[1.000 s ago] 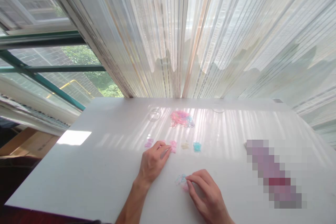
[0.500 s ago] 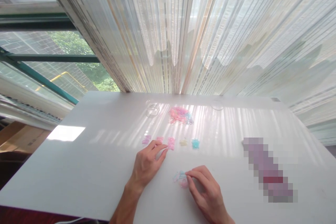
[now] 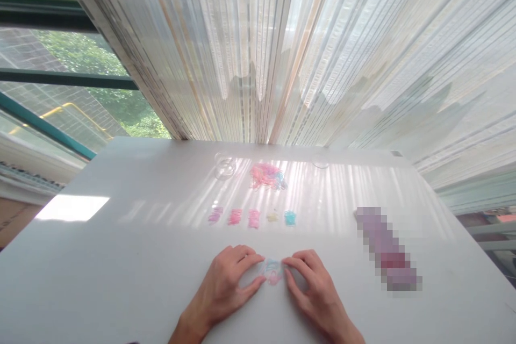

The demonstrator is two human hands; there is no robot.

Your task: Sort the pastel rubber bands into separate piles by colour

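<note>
A small pile of thin pale blue and pink loop-like pieces lies on the white table; their exact kind is too small to tell. On its left side is my left hand, thumb and forefinger apart with their tips at the pile's edge. My right hand faces it from the other side, thumb and forefinger also apart. Beyond the hands runs a row of small sorted groups: purple, deep pink, light pink, pale yellow and turquoise.
Farther back lies a larger mixed heap of pink, lilac and blue pieces. Clear round items sit left of it, and a faint clear ring to the right. A pixelated purple object rests at right. Striped curtains hang behind the table.
My left hand has moved from the sorted row down to the small pile. My right hand's finger and thumb have spread beside that pile. The view has shifted slightly.
</note>
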